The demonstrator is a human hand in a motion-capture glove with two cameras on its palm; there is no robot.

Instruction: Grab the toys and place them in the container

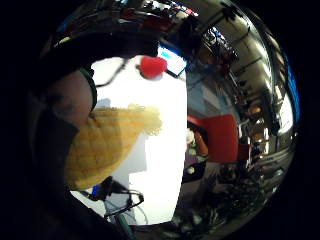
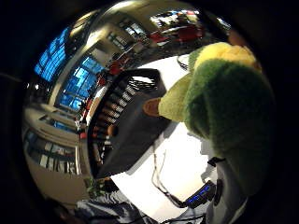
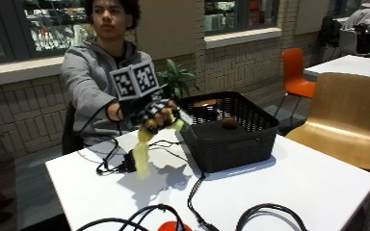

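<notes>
We are looking across a white table (image 3: 313, 178). At left, the gloved right hand (image 3: 156, 114) is clenching a plush toy (image 3: 144, 147), yellow and green, holding it in the air just beside the black basket (image 3: 227, 139); its long yellow part is dangling toward the table. We are judging it light, soft and floppy, best gripped by its thick middle. Further right, a brown toy (image 3: 229, 123) is lying inside the basket. No readable writing.

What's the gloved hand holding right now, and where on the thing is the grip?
The right hand grips a yellow-and-green plush toy at its upper end; the rest hangs above the table, beside the black basket.
</notes>
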